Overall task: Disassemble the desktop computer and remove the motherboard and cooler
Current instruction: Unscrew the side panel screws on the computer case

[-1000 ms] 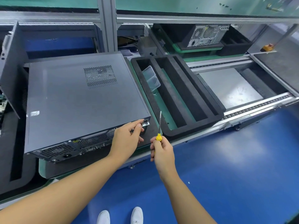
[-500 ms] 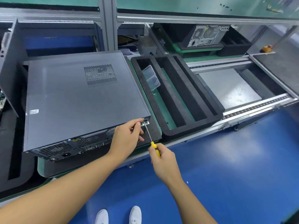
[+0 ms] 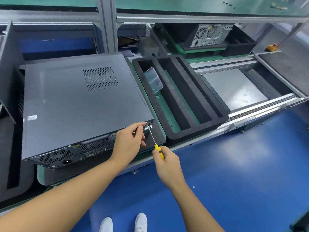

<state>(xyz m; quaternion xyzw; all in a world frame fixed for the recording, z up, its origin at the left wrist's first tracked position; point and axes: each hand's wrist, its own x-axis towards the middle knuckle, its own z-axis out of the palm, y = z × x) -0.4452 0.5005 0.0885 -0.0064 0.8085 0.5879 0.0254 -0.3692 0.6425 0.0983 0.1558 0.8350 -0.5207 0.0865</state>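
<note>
Desktop computer point(image 3: 80, 104) lies flat, rear panel facing you, side cover on, so motherboard and cooler are inside and not visible. Your right hand point(image 3: 167, 164) is wrapped round the yellow handle of the screwdriver point(image 3: 152, 136). The shaft is angled up-left so the tip lands at the rear right corner, where I judge a cover screw sits. Your left hand point(image 3: 128, 143) pinches that corner, thumb and forefinger beside the tip, likely to steady the bit and catch the screw. Clear plastic box point(image 3: 153, 80) sits in the foam tray point(image 3: 200, 91) just right of the computer, handy for screws
</note>
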